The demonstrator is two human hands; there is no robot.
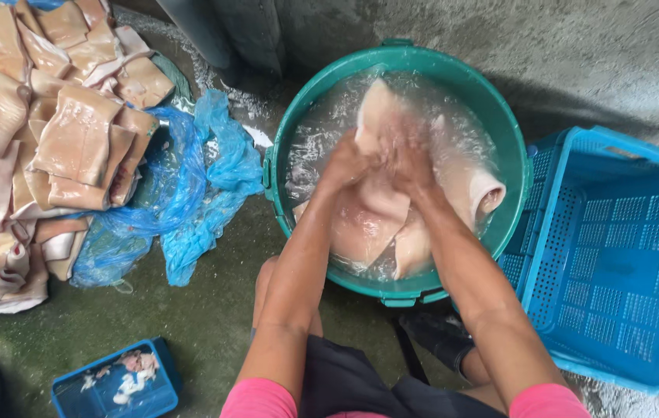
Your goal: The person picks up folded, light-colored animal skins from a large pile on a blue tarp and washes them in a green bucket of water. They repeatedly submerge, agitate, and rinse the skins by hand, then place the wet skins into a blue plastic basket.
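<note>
Over green basin (515, 147), I note both hands, left hand (345, 164) and right hand (409, 159), clamped on wet pale slab (380, 116); slippery grip risks drop, splash onto floor (213, 310).

The green tub (511, 147) is crowded: pale slabs of pork skin (465, 182) fill the water from 12 to 6 o'clock, and both hands (380, 159) take up the middle, so only a strip of open water at 9 to 11 o'clock is free. At 3 o'clock the blue crate (616, 255) touches the tub's rim; its inside is open. At 9 o'clock crumpled blue plastic bags (190, 186) and a heap of skins (43, 139) cover the floor. Bare concrete lies at 12 and 7 o'clock.
</note>
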